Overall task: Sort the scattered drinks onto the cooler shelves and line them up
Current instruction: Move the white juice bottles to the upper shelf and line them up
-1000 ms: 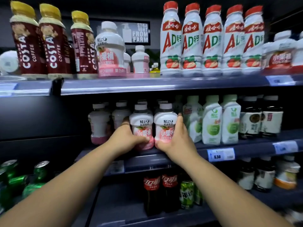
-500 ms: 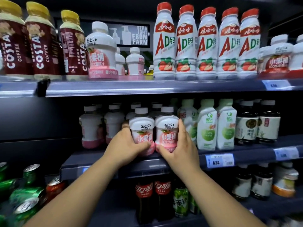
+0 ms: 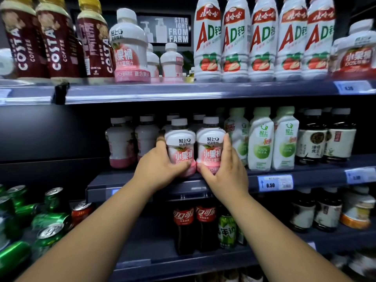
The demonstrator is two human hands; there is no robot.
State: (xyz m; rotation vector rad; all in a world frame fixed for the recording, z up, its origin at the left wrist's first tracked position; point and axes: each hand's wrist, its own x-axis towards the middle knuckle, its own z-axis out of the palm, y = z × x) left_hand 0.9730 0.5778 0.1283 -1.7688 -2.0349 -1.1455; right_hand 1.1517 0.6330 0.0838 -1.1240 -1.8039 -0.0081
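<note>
A: Head view: our left hand (image 3: 160,163) wraps the left squat white-and-pink plastic juice bottle (image 3: 179,147), and our right hand (image 3: 225,169) grips its twin, the right squat white-and-pink juice bottle (image 3: 210,146).

B: The two bottles touch side by side at the front of the dark middle cooler shelf (image 3: 305,176).

A: Right of our right hand stand white-and-green cartons-shaped bottles (image 3: 261,139); beyond our left hand, more pink bottles (image 3: 120,143).

B: Below our left forearm lie tumbled green cans (image 3: 48,218).

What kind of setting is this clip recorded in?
Likely a shop's drinks cooler: tiered dark shelves stocked with rows of white red-capped AD bottles, and a blue 6.50 price tag on the shelf edge.
</note>
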